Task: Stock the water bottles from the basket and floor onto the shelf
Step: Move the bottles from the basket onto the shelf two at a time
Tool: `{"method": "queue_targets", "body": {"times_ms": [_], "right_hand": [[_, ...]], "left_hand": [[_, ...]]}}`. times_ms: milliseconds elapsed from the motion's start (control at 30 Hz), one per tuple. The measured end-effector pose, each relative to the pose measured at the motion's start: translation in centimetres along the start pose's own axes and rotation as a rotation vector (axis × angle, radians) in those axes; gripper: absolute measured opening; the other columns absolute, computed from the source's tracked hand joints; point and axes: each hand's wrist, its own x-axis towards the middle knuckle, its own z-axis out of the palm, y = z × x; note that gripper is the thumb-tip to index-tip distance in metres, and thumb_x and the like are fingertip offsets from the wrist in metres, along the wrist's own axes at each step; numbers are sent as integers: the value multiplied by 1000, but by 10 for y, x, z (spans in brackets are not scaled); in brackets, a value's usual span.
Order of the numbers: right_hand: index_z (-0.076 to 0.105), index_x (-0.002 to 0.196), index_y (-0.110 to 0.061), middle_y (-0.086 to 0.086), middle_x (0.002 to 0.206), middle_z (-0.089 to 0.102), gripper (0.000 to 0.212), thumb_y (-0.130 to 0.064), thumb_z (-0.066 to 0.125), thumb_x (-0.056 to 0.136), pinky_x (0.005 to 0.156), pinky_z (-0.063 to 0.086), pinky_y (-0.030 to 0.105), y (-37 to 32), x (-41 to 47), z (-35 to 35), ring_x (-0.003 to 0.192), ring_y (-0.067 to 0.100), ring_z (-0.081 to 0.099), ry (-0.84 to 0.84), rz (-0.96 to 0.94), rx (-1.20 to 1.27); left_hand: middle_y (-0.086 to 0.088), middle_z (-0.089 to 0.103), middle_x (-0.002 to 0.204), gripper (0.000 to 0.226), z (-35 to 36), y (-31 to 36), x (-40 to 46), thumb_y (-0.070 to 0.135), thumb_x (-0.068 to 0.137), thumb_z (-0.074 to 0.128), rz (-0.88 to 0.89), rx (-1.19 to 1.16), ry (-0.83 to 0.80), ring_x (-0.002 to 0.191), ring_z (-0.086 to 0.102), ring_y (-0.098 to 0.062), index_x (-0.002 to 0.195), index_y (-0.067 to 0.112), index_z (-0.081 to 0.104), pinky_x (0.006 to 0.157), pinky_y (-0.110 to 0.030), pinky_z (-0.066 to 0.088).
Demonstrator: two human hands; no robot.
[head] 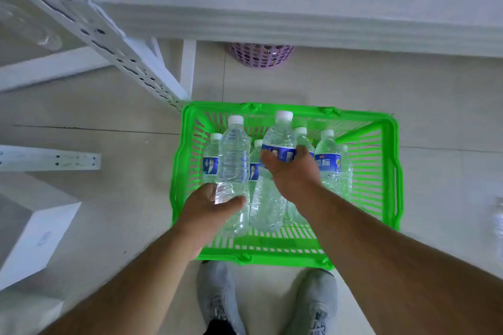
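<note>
A bright green plastic basket (386, 171) stands on the floor in front of my feet, with several clear water bottles upright inside it. My left hand (209, 212) grips the lower body of an unlabelled bottle (234, 158) with a white cap. My right hand (291, 168) is wrapped around the blue label of a taller-looking bottle (280, 136). Both held bottles rise above the others. More blue-labelled bottles (329, 160) stand at the basket's right and left sides. The white shelf (299, 24) runs across the top of the view.
A white perforated shelf upright (89, 24) slants at the upper left. A purple perforated bin (261, 54) sits under the shelf edge. A white box (38, 236) lies at the left. Another bottle (499, 220) shows at the right edge. My grey shoes (217, 296) stand behind the basket.
</note>
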Motion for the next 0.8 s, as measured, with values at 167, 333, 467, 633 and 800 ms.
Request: {"method": "queue_targets", "body": {"times_ms": [167,333,467,633,800], "right_hand": [[69,85,-26,-16,72,73,52,-68,72,55,69,60,37,-60,-76,-88,67,8,71,-54,-129,106],[71,88,-29,-19,75,72,48,-69,70,62,66,58,32,-140,-186,-197,70,2,69,-32,-338,73],[70,95,-31,-22,77,70,41,-63,75,70,52,46,12,-198,-290,-284,68,-5,65,-32,-481,73],[68,92,-37,-23,79,70,27,-56,77,75,55,42,6,-252,-411,-371,72,-8,64,9,-631,84],[69,96,-33,-16,83,72,40,-64,73,72,62,46,20,-287,-511,-425,72,-5,64,117,-757,93]], "left_hand": [[8,74,91,39,-38,62,-98,39,67,86,47,-156,-34,84,69,-5,97,22,69,65,-16,47],[3,71,116,65,-82,147,-224,40,64,87,128,-190,-100,111,64,-10,119,16,64,101,-34,48],[-1,66,125,67,-119,211,-334,36,71,87,237,-160,-90,119,60,-12,128,14,58,108,-38,43],[6,74,108,40,-162,267,-461,22,79,82,396,-182,-98,103,69,-10,114,24,62,92,-28,52],[10,76,103,32,-195,298,-550,24,76,81,597,-184,-89,96,70,-6,102,39,69,81,-26,51]]}}
